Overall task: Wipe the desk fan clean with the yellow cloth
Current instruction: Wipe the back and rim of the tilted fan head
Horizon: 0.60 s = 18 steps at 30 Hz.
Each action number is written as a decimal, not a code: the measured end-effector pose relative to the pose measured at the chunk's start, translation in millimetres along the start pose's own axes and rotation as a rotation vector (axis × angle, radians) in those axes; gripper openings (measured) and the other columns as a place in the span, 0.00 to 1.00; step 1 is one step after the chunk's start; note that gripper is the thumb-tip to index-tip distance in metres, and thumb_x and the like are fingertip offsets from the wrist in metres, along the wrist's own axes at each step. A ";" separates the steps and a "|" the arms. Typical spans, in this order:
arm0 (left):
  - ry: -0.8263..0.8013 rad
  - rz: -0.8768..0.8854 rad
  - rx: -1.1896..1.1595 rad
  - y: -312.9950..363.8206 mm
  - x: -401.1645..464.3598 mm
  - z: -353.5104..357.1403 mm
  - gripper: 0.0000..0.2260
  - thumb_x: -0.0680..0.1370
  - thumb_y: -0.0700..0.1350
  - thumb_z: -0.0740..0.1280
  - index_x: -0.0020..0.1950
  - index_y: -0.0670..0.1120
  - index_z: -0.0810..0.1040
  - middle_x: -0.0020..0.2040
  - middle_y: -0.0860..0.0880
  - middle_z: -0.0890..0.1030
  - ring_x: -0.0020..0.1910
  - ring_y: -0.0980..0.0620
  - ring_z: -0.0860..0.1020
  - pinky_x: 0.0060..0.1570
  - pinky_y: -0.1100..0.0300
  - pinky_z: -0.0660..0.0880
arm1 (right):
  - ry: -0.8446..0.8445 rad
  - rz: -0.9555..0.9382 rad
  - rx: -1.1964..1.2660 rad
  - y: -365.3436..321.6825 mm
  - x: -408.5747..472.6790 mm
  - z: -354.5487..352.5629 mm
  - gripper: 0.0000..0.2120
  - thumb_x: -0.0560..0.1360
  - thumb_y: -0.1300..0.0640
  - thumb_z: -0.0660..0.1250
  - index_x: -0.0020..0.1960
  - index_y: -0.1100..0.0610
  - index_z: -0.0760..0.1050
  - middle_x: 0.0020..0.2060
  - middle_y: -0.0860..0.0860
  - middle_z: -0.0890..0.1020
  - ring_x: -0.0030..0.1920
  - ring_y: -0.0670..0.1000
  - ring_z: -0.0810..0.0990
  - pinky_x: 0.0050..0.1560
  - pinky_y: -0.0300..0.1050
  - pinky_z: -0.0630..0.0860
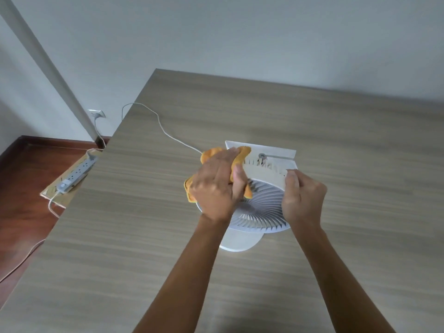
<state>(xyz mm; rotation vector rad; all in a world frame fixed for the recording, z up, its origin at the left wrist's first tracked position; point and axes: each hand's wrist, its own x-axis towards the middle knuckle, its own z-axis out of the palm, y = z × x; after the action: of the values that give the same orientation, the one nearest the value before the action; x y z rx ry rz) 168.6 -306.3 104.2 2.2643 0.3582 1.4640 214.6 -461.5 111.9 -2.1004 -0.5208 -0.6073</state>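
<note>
Desk fan (pixel 262 207): white, round ribbed grille facing up toward the camera, standing on a round white base (pixel 239 241) near the middle of the wood-grain surface (pixel 120 236), somewhat toward its far edge. Its upper rim lies between the two hands.

Yellow cloth (pixel 242 156): bunched, pressed against the fan's upper left rim; folds show above, left of and below the fingers that hold it.

Left hand (pixel 217 186): fingers and thumb curled round the yellow cloth, bearing it against the fan's rim.

Right hand (pixel 302 198): fingers curled, gripping the right side of the fan's rim.

White flat piece (pixel 276 152): angular, lying on the surface just behind the fan; a small grey ring sits on it. What it is cannot be told.

White cable (pixel 163 131): runs from behind the cloth across the surface and over its left edge.

Power strip (pixel 77 174): grey, on a cardboard sheet (pixel 51 194) on the red-brown floor, beside the left edge of the surface.

Wall socket (pixel 97 114): on the pale wall, plug inserted.
</note>
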 end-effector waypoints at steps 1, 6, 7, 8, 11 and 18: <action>0.001 -0.071 -0.011 -1.4 -1.9 -0.8 0.20 0.83 0.49 0.54 0.52 0.50 0.86 0.50 0.56 0.86 0.46 0.56 0.84 0.37 0.62 0.75 | -0.004 0.000 0.001 1.3 -1.0 -0.6 0.15 0.75 0.59 0.54 0.30 0.57 0.64 0.21 0.55 0.66 0.21 0.59 0.65 0.23 0.50 0.62; -0.024 -0.749 -0.058 -8.8 -17.4 -10.1 0.29 0.80 0.54 0.48 0.40 0.41 0.84 0.33 0.38 0.82 0.33 0.37 0.79 0.34 0.56 0.68 | 0.000 0.080 0.007 -0.1 -0.7 -3.9 0.17 0.74 0.59 0.54 0.28 0.60 0.62 0.20 0.56 0.62 0.22 0.55 0.60 0.24 0.49 0.58; -0.053 -0.916 -0.116 -12.2 -22.8 -12.5 0.31 0.80 0.56 0.47 0.36 0.38 0.81 0.32 0.34 0.80 0.35 0.35 0.78 0.38 0.51 0.72 | 0.010 0.074 0.001 -1.0 -0.9 -4.5 0.16 0.74 0.59 0.53 0.28 0.59 0.61 0.21 0.55 0.61 0.23 0.52 0.59 0.25 0.48 0.57; -0.084 -1.025 -0.181 -14.2 -27.1 -15.3 0.31 0.81 0.57 0.46 0.31 0.39 0.76 0.32 0.33 0.78 0.37 0.34 0.78 0.43 0.47 0.73 | 0.014 0.064 -0.004 -1.7 -1.9 -5.2 0.16 0.74 0.59 0.53 0.28 0.58 0.60 0.21 0.53 0.60 0.23 0.51 0.59 0.25 0.46 0.56; -0.168 -1.033 -0.314 -11.3 -27.2 -22.8 0.28 0.84 0.56 0.46 0.28 0.47 0.69 0.30 0.40 0.75 0.41 0.36 0.77 0.51 0.45 0.73 | 0.022 0.064 -0.006 -3.2 -3.6 -5.7 0.15 0.74 0.60 0.53 0.29 0.57 0.59 0.22 0.51 0.59 0.24 0.51 0.58 0.27 0.45 0.54; -0.297 -0.391 -0.271 13.8 -4.4 -39.4 0.24 0.84 0.51 0.43 0.65 0.51 0.77 0.57 0.53 0.81 0.58 0.53 0.77 0.57 0.58 0.71 | 0.020 0.051 -0.005 -2.3 -4.7 -6.7 0.14 0.73 0.61 0.52 0.28 0.59 0.60 0.22 0.54 0.60 0.24 0.52 0.58 0.27 0.45 0.54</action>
<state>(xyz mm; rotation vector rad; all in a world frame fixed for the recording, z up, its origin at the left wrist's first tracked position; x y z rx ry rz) 130.8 -312.2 121.3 2.0118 0.4482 0.9069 208.1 -466.5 114.0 -2.1041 -0.4543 -0.6002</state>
